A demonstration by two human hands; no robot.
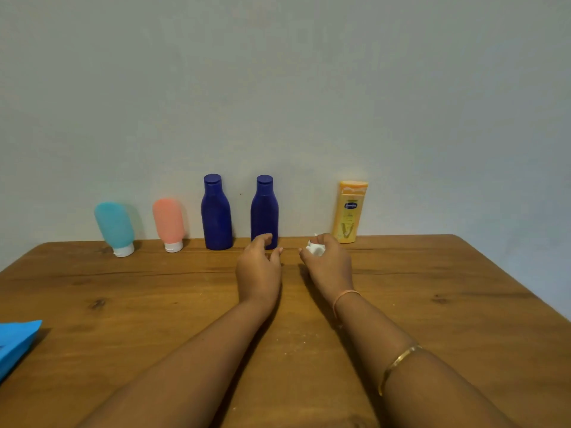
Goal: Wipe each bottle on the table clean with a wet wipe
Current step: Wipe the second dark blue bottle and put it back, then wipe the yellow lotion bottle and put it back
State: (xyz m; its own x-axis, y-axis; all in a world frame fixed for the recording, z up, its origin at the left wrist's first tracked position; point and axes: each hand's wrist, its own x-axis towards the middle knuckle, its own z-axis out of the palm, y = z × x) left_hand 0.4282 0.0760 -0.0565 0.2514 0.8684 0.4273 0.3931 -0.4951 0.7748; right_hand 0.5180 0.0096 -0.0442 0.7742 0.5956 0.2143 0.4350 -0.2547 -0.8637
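Wooden table [432, 304] at grey wall [278, 88] | left hand [258, 270] fingers spread, empty | right hand [329, 264] clutching wipe [315, 249]

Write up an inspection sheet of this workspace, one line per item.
Surface: wooden table, pale crumbs near the front centre.
Job's things: five bottles standing in a row by the wall: teal bottle and pink bottle cap-down, left blue bottle, right blue bottle, yellow bottle; white wipe bunched up.
Clutter: blue packet at the left edge.
Hands: left hand open, fingers at the right blue bottle's base; right hand closed on the wipe.
Cables: nothing seen.
Surroundings: plain grey wall behind the table.
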